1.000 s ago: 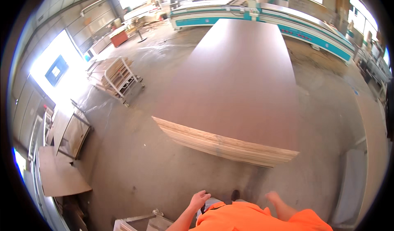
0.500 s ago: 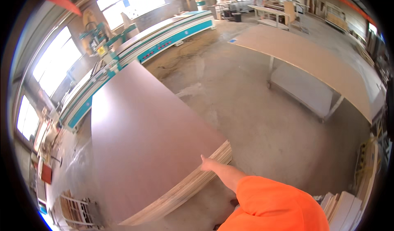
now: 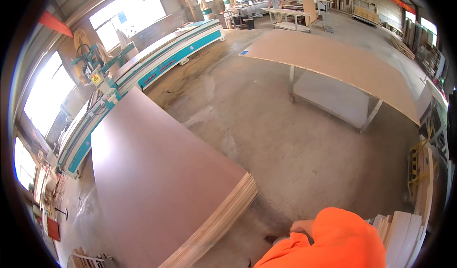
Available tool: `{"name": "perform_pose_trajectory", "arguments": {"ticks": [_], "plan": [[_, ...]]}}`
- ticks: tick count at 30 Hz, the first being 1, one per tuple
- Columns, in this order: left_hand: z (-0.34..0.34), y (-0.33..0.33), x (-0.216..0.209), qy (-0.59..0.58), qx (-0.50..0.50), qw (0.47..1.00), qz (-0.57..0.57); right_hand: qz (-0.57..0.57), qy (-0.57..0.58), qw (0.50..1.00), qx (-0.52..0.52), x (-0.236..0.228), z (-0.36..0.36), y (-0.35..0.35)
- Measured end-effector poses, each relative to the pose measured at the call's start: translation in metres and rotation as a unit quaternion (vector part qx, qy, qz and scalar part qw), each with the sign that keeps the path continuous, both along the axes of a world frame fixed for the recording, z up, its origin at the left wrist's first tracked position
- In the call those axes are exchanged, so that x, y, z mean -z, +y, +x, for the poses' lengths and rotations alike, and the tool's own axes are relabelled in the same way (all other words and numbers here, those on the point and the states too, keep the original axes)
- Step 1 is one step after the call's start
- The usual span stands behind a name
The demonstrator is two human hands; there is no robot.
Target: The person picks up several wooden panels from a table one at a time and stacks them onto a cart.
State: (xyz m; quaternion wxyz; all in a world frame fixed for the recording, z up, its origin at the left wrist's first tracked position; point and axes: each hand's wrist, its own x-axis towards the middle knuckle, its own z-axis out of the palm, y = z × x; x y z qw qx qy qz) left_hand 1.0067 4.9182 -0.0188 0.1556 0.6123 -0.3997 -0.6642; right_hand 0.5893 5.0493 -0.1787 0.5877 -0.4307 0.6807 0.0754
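My right hand (image 3: 300,227) hangs beside my body at the bottom, partly covered by my orange sleeve. It is small in view and its fingers are not clear. Left of it, apart from the hand, lies a stack of large panels (image 3: 164,172) with a smooth reddish-brown top sheet. The layered pale edges (image 3: 221,215) of the stack face me. My left hand is out of view.
A long teal-and-white machine (image 3: 181,53) runs along the windows, past the stack's far end. To the right, a big brown board (image 3: 328,58) lies on a wheeled cart. White panels (image 3: 402,234) stand near my right side. A person (image 3: 274,0) is far back.
My right hand has left the edge of the panel stack and drawn back toward my body. The whole view has shifted, so the stack and machine sit farther left.
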Motion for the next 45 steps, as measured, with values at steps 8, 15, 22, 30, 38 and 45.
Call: {"name": "perform_pose_trajectory", "arguments": {"ticks": [8, 15, 22, 30, 38, 45], "plan": [[-0.013, -0.020, 0.055, -0.179, 0.148, 0.973, 0.007, -0.161, -0.133, 0.908, 0.362, -0.108, -0.087, -0.167], [0.071, -0.004, 0.070, -0.121, -0.089, 0.984, -0.093, -0.309, 0.029, 0.941, 0.137, -0.101, -0.002, -0.252], [0.114, -0.019, 0.077, -0.091, 0.010, 0.992, -0.091, -0.168, -0.129, 0.906, -0.366, -0.075, 0.268, -0.199], [0.264, -0.054, 0.120, -0.231, 0.185, 0.946, -0.132, -0.211, 0.015, 0.966, -0.151, -0.075, 0.288, -0.222], [0.449, -0.016, 0.217, -0.469, 0.529, 0.681, -0.191, -0.146, 0.154, 0.977, -0.017, -0.062, 0.245, -0.180], [0.497, 0.000, 0.273, -0.451, 0.463, 0.753, -0.119, -0.143, 0.125, 0.981, -0.044, -0.034, 0.323, -0.249]]}}
